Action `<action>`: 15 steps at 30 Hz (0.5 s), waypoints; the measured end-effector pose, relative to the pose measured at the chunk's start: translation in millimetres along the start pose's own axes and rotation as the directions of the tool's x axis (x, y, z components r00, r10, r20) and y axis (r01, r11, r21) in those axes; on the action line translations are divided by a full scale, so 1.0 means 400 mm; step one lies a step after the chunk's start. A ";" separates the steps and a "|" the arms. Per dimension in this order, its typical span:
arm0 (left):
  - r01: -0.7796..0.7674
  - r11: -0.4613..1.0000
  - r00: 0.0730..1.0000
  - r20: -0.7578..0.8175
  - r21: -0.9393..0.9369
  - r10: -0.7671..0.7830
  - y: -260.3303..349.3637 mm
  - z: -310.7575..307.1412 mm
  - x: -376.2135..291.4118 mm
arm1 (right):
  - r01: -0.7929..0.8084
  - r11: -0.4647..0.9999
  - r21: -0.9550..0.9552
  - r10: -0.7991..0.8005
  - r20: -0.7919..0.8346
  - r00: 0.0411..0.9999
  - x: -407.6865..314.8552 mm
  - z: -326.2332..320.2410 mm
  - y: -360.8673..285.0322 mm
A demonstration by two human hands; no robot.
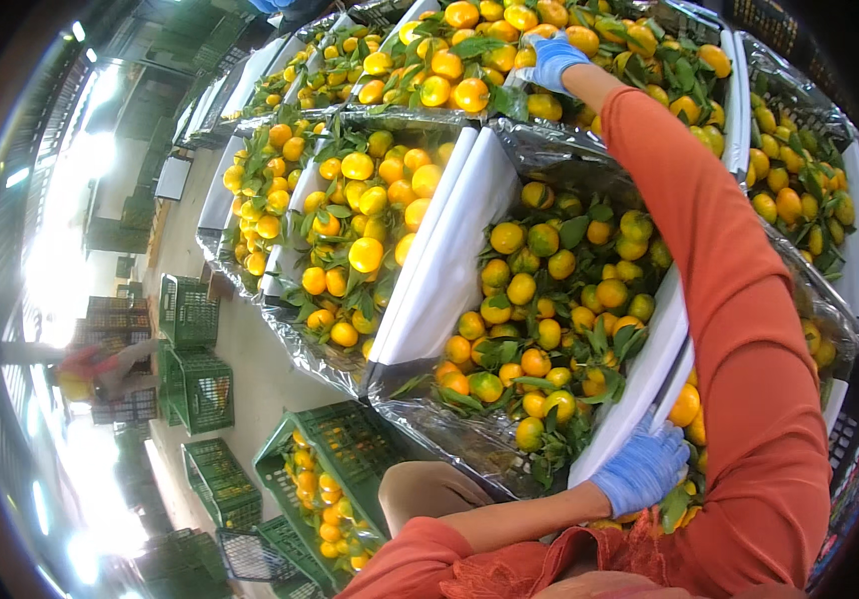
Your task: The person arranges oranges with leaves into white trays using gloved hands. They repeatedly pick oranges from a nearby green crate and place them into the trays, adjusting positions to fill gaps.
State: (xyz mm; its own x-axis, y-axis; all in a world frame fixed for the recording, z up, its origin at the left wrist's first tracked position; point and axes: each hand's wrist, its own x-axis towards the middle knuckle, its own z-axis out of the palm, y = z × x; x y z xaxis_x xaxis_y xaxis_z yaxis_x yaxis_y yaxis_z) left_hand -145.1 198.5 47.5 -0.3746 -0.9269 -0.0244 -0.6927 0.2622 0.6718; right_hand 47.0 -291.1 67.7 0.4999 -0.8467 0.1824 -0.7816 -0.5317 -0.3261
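My right hand (555, 63), in a blue glove, reaches into the far bin. Its thumb and fingers are parted beside a mandarin (525, 59); whether it grips this fruit is unclear. In a matching glove, my left hand (642, 466) lies at the near end of a white divider panel (647, 367), fingertips hidden from view. Between my arms, green and orange mandarins with leaves (536, 362) fill a bin lined with clear plastic film (467, 430). Riper orange mandarins (366, 254) lie in the bin to its left.
A green plastic crate (277, 447) holding mandarins stands at the lower left, near my knee (429, 490). More green crates (208, 389) stand on the floor (257, 359). Further fruit-filled bins (800, 187) are at the right. A blurred person (92, 371) is at the far left.
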 end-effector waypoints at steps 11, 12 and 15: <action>-0.185 0.937 0.976 0.167 0.297 0.140 -0.024 0.045 0.005 | 0.089 0.645 0.759 -0.173 0.032 0.984 -0.624 -0.291 0.183; -0.076 0.978 0.993 0.099 0.197 0.057 -0.015 0.031 0.015 | 0.195 0.747 0.636 -0.251 -0.003 0.968 -0.770 -0.376 0.210; -0.114 0.931 0.993 0.031 0.346 0.110 0.002 0.027 0.014 | 0.026 0.778 0.628 -0.168 0.169 0.971 -1.169 -0.499 0.297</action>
State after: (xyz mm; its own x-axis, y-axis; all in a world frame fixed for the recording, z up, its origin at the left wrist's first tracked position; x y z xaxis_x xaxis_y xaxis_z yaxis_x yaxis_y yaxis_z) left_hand -154.3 196.4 40.0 -0.4678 -0.8834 0.0265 -0.8154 0.4430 0.3728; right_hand -354.1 37.3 128.8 0.6801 -0.7292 0.0754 -0.3609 -0.4226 -0.8314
